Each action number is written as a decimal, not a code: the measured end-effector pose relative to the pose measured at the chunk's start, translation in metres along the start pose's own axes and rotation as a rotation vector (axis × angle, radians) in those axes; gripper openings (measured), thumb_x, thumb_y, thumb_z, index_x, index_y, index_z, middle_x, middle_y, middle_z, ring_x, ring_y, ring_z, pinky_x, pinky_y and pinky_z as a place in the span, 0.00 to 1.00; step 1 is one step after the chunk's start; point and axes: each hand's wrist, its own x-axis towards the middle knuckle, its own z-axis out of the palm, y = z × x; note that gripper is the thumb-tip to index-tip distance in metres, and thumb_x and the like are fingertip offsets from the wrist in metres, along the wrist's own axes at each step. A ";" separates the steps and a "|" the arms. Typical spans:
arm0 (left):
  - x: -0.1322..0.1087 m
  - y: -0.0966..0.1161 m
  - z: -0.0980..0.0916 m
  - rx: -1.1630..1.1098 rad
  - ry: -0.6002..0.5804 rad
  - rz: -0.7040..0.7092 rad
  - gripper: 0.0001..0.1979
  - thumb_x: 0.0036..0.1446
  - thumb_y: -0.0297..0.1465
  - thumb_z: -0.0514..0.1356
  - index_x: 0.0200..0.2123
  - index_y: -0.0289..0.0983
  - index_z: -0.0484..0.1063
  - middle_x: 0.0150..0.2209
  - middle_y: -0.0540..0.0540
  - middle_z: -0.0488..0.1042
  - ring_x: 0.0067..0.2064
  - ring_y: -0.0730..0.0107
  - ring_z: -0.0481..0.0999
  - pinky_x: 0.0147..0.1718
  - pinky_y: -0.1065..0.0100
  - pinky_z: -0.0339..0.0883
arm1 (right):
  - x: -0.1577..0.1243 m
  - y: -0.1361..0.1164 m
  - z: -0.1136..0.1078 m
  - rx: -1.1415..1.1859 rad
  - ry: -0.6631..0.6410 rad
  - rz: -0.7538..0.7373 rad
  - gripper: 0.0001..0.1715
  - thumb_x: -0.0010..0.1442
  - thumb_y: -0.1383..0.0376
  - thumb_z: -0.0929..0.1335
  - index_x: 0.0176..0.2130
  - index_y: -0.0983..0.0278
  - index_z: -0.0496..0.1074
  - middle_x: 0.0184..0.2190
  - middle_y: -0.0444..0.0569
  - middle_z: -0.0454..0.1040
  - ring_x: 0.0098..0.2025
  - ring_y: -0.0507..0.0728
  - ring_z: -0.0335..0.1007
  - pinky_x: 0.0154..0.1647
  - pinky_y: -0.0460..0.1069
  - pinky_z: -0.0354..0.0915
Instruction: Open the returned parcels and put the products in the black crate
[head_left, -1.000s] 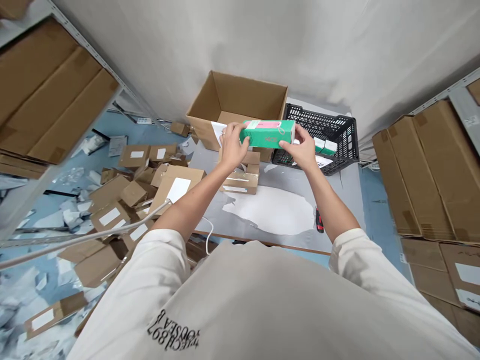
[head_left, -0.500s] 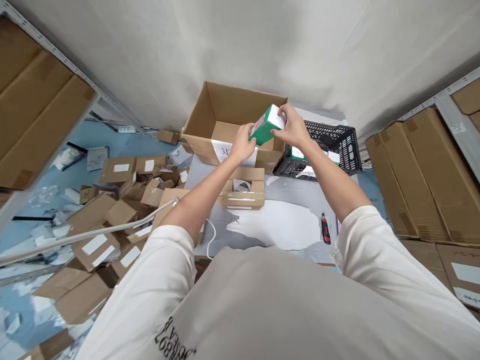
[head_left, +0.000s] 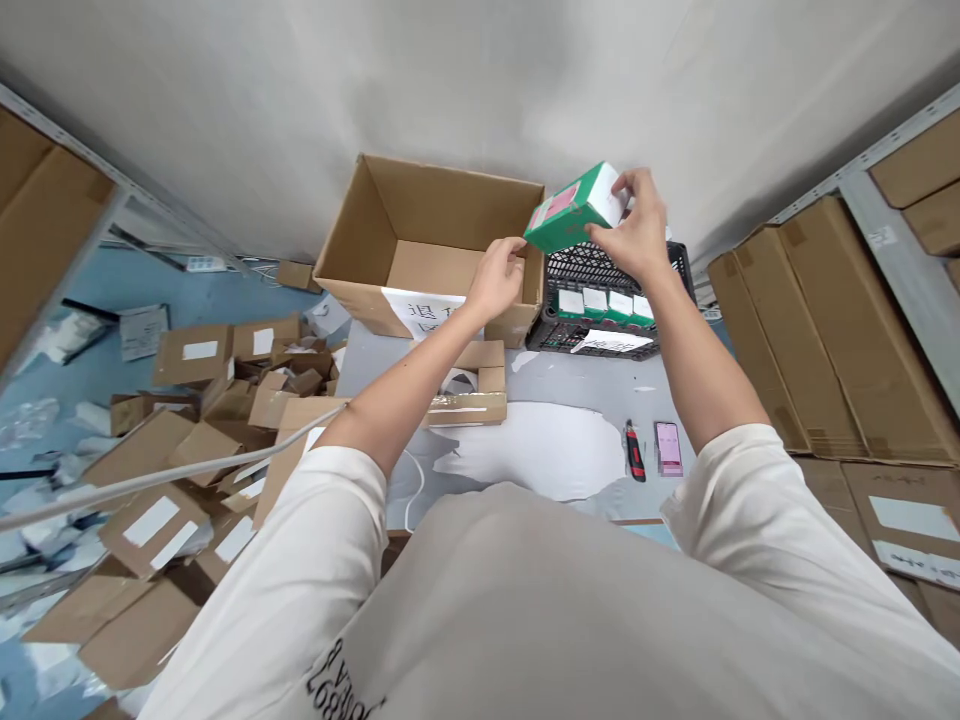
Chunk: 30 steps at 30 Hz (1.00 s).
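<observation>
My right hand [head_left: 636, 228] grips a green-and-white carton [head_left: 571, 210] with a pink panel by its white end, thumb below and fingers on top. The carton is tilted above the left part of a black plastic crate [head_left: 667, 345]. Inside that crate, several green cartons with white ends [head_left: 595, 301] stand in a row. By the carton's lower left end is my left hand [head_left: 498, 280], its fingers loosely bent and holding nothing. It hovers over the front right rim of a large open cardboard box [head_left: 360, 303], which has a white paper label on its front.
A small open cardboard box [head_left: 469, 408] stands on the grey table in front of the large one. A red-and-black utility knife [head_left: 634, 452] and a phone [head_left: 668, 448] lie at the right. Empty cartons [head_left: 150, 520] are heaped on the left; stacked boxes [head_left: 840, 330] line the right.
My right hand has carried the green carton rightward from above the large box to above the crate. My left hand has come off the carton. The view has shifted right, bringing the phone into sight.
</observation>
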 end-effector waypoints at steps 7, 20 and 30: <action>0.002 0.029 0.098 0.088 -0.109 0.090 0.22 0.70 0.25 0.59 0.64 0.42 0.75 0.66 0.39 0.77 0.68 0.49 0.76 0.73 0.45 0.69 | -0.051 0.068 -0.110 -0.338 -0.022 0.170 0.22 0.79 0.51 0.70 0.65 0.55 0.66 0.64 0.61 0.75 0.68 0.70 0.67 0.71 0.69 0.69; -0.009 0.030 0.218 0.239 -0.185 -0.025 0.20 0.66 0.22 0.57 0.58 0.42 0.77 0.62 0.39 0.78 0.61 0.53 0.79 0.66 0.50 0.75 | -0.148 0.222 -0.150 -0.344 -0.232 0.239 0.29 0.68 0.54 0.77 0.61 0.59 0.68 0.59 0.61 0.74 0.64 0.74 0.70 0.66 0.73 0.71; -0.006 0.021 0.238 0.291 -0.265 -0.085 0.20 0.65 0.23 0.57 0.57 0.40 0.80 0.61 0.39 0.79 0.60 0.52 0.79 0.66 0.50 0.76 | -0.192 0.264 -0.100 -0.350 -0.472 0.294 0.29 0.56 0.61 0.78 0.55 0.60 0.72 0.56 0.58 0.77 0.56 0.72 0.73 0.60 0.64 0.73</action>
